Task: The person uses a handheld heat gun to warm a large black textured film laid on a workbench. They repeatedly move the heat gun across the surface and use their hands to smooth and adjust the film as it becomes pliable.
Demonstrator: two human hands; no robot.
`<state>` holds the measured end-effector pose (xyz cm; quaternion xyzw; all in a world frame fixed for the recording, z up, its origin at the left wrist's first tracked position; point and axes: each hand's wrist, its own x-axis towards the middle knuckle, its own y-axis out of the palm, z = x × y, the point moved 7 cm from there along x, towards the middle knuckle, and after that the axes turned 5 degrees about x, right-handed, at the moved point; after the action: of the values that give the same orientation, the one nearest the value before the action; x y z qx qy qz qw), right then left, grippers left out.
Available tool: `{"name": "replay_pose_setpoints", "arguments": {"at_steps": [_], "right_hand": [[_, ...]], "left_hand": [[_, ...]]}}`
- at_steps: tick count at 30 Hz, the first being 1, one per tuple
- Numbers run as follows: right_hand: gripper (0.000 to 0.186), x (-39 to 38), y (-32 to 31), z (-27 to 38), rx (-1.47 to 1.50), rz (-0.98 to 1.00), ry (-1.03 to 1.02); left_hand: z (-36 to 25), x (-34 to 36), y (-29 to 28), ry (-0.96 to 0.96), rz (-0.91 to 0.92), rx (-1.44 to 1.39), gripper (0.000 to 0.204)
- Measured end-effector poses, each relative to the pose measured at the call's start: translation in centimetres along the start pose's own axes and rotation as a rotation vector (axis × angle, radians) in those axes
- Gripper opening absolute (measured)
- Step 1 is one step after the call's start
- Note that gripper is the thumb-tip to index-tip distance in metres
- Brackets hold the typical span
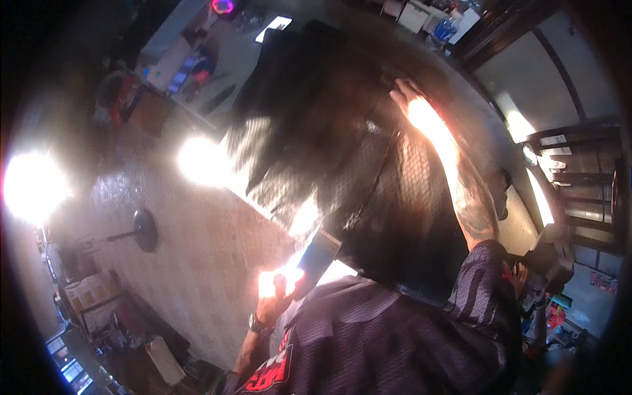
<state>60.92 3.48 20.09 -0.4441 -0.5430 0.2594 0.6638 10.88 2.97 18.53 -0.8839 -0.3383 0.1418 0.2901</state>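
A large dark, textured sheet (342, 164) fills the middle of the view, with glare along its left side. My left hand (280, 286), with a watch at its wrist, is closed on a dark rectangular block (319, 257) at the sheet's near left edge; bright light hides part of the fingers. My right arm reaches forward over the sheet, and my right hand (408, 99) lies on its far right part with fingers stretched out.
A patterned surface (197, 250) with a round black base and rod (145, 230) lies left. Cluttered shelving (99, 299) is at lower left, small goods (428, 23) at the back, a dark rail frame (586, 178) at right. Another person's hand (520, 280) shows beside my right sleeve.
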Motion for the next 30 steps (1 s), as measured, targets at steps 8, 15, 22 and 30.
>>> {"name": "replay_pose_setpoints", "arguments": {"at_steps": [8,15,22,30], "right_hand": [[0.057,-1.9,7.5,-5.1,0.126,0.304,0.349],[0.054,-1.7,7.8,-5.8,0.113,0.178,0.168],[0.047,-2.5,8.6,-7.3,0.288,0.192,0.364],[0.037,-1.1,-0.1,-1.0,0.251,0.034,0.405]], "left_hand": [[6.2,-7.1,-1.5,-0.330,0.187,-0.093,0.054],[11.0,-5.7,3.5,-0.498,0.278,0.078,0.038],[9.8,-0.2,7.2,-0.313,0.141,0.001,0.050],[13.1,-1.5,8.3,-0.468,0.220,-0.081,0.045]]}}
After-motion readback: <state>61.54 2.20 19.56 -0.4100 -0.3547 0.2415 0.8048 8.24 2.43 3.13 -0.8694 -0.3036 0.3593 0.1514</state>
